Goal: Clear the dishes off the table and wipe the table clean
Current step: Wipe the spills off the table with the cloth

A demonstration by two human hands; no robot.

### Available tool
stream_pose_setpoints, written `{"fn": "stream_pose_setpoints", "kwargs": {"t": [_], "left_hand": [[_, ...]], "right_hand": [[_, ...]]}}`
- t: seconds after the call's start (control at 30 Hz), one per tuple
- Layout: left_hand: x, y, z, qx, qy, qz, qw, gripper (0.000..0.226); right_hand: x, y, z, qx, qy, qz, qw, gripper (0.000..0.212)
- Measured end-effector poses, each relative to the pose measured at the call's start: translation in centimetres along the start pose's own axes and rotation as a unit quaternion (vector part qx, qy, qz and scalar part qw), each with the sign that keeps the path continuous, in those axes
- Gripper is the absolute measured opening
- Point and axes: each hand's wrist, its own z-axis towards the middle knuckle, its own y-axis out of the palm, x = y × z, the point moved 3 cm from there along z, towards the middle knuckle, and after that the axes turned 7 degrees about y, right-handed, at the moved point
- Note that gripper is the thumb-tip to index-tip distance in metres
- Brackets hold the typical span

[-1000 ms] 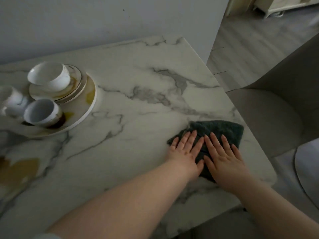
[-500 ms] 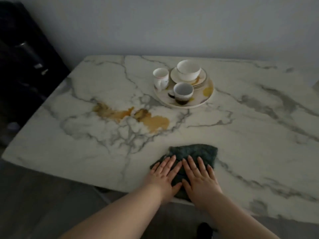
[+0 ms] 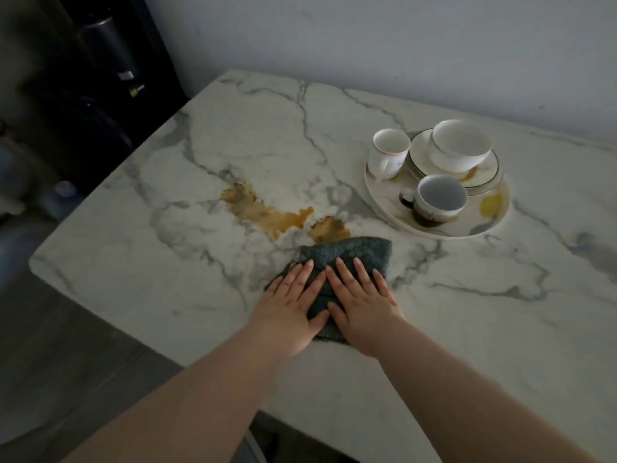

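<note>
A dark green cloth (image 3: 350,253) lies on the white marble table (image 3: 500,312) near its front edge. My left hand (image 3: 290,309) and my right hand (image 3: 360,302) press flat on it side by side, fingers spread. The cloth's far edge touches a brown-orange spill (image 3: 267,215) that spreads to the left. At the back right, a large plate (image 3: 494,225) carries a white mug (image 3: 389,153), a dark-based cup (image 3: 437,200), and a white bowl (image 3: 460,145) on stacked small plates (image 3: 420,155). Yellow smears mark the plate.
A grey wall runs behind the table. Dark furniture or equipment (image 3: 100,78) stands off the table's left corner, with grey floor (image 3: 50,345) below. The table's left and near edges are close to my arms.
My hands have pushed the cloth forward across the table until its far edge reaches the spill. The view has swung left, so the dishes now sit at the right.
</note>
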Motion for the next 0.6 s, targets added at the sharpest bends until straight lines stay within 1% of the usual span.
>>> {"fn": "stream_pose_setpoints", "kwargs": {"t": [0.2, 0.27, 0.37, 0.5, 0.6], "left_hand": [[-2.4, -2.0, 5.0, 0.0, -0.058, -0.003, 0.998, 0.069], [-3.1, -2.6, 6.6, -0.011, -0.085, -0.012, 0.996, 0.07], [-4.1, -3.6, 8.5, -0.021, -0.11, -0.021, 0.993, 0.07], [-4.8, -4.3, 9.9, -0.04, -0.132, -0.023, 0.99, 0.07], [-4.3, -4.2, 9.6, -0.032, -0.135, -0.04, 0.99, 0.069]], "right_hand": [[1.3, -2.8, 7.4, -0.001, -0.058, -0.025, 0.998, 0.062], [1.5, -3.5, 9.9, -0.007, -0.074, -0.032, 0.997, 0.062], [1.7, -4.4, 12.9, -0.018, -0.084, -0.042, 0.995, 0.061], [1.7, -5.0, 14.7, -0.025, -0.084, -0.043, 0.995, 0.061], [1.6, -5.1, 14.4, -0.033, -0.079, -0.041, 0.995, 0.061]]}}
